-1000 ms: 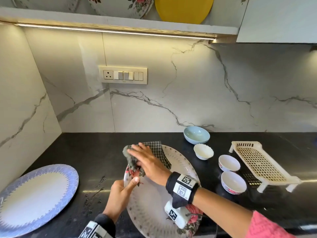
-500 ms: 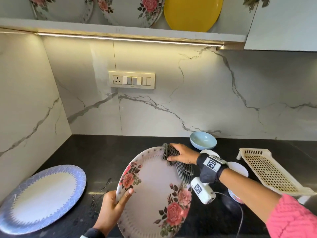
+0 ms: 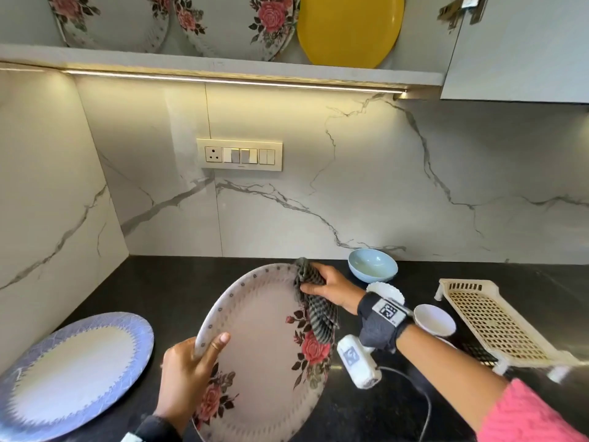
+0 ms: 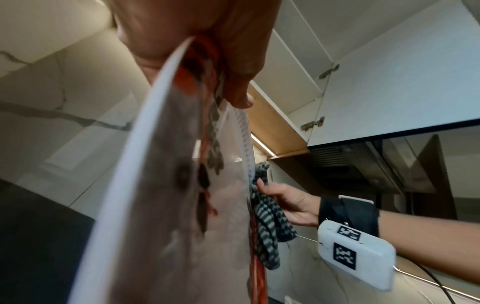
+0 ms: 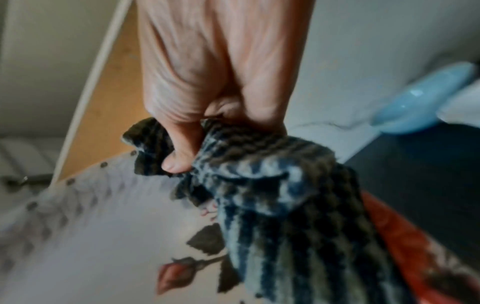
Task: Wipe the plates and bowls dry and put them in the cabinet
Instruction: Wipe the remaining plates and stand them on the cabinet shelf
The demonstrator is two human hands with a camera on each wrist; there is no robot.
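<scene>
Head view: left hand [image 3: 188,374] grips the rose plate [image 3: 261,352] at its 8 o'clock rim, tilted above the desk [image 3: 165,291]; right hand [image 3: 331,287] pinches the checked cloth [image 3: 314,298] at 1 o'clock. Cabinet shelf [image 3: 223,63] already holds 3 plates; blue-rimmed plate [image 3: 70,374], blue bowl [image 3: 373,269] & white bowls [image 3: 435,320] not yet put away. Left wrist view: thumb over the plate rim. Right wrist view: fingers bunch the cloth on the plate, so prob. under halfway.

The rose-patterned plate [image 3: 261,339] looks smooth and softly glossy. Against its far rim, a checked cloth [image 3: 314,298] of coarse woven fabric bunches in the right hand [image 3: 331,287]. Beyond that grip, the light blue bowl [image 3: 373,269] shines. The black countertop [image 3: 165,282] is polished; the cream drying rack [image 3: 490,323] is perforated matt plastic.
</scene>
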